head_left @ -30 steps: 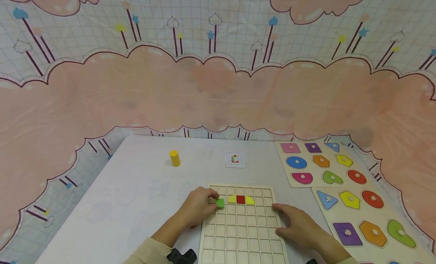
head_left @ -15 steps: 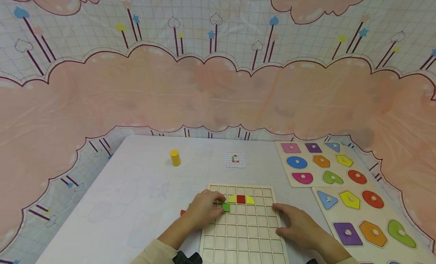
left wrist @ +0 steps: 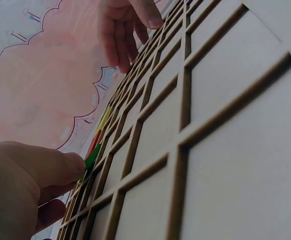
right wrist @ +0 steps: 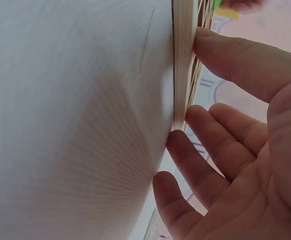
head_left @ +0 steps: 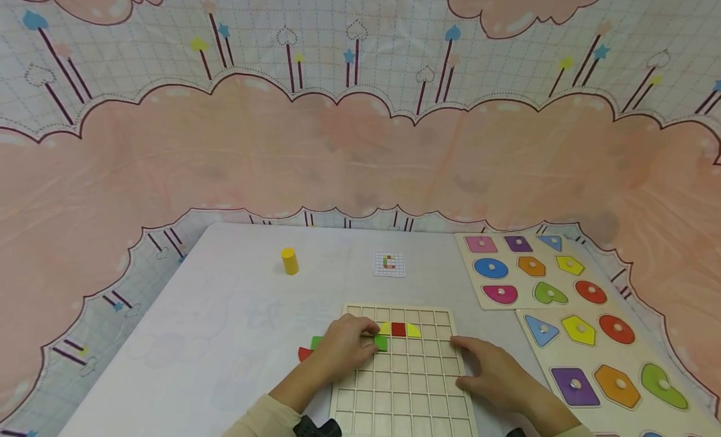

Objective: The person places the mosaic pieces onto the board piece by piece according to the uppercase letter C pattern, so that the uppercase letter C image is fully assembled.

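My left hand (head_left: 346,346) pinches a small green square tile (head_left: 381,343) between thumb and fingers. In the head view the tile lies over a cell of the wooden grid board (head_left: 400,382), just below a row with a red square (head_left: 398,329) between two yellow curved pieces (head_left: 414,331). The left wrist view shows the green tile tilted at the grid, under the thumb. Along the board's right edge, my right hand (head_left: 498,371) rests its thumb and fingertips, the fingers loosely extended. In the right wrist view its thumb touches the wooden rim (right wrist: 184,65).
Left of the board lie another green piece (head_left: 316,342) and a red curved piece (head_left: 304,353), partly behind my left hand. A yellow cylinder (head_left: 290,262) and a small pattern card (head_left: 388,265) are farther back. Two knobbed shape-puzzle boards (head_left: 554,355) lie at the right.
My left hand has carried the green tile right and slightly nearer, from the board's left side to below the yellow piece. Loose pieces left of the board have come into view. My right hand stays put.
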The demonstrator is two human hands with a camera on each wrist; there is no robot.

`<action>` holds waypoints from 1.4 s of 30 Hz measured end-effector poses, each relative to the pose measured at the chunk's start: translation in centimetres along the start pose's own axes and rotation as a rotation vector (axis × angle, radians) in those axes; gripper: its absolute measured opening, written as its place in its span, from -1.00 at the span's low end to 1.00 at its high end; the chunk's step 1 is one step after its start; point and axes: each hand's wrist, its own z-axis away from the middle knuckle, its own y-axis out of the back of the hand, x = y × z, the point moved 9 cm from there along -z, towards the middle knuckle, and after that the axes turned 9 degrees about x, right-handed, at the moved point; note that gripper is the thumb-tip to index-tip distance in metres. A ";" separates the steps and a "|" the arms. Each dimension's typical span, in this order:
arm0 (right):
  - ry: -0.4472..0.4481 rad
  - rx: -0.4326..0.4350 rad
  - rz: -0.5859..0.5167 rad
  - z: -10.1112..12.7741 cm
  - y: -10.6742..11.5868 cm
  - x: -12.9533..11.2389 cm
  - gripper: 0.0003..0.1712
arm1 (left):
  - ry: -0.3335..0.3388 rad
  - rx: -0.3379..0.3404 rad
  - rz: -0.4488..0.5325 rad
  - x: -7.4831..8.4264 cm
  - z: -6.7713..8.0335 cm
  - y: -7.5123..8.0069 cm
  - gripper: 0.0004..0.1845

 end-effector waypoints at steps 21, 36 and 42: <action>0.023 0.006 0.004 -0.1 0.1 -0.2 -0.25 | 0.010 -0.007 -0.045 0.3 0.0 -0.3 -0.72; 0.010 -0.005 0.005 -0.1 0.1 -0.1 -0.22 | 0.036 0.063 -0.071 -1.2 0.3 3.4 -0.69; -0.004 -0.014 0.008 -0.1 0.0 0.0 -0.23 | 0.059 0.069 -0.057 -2.5 1.0 5.1 -0.65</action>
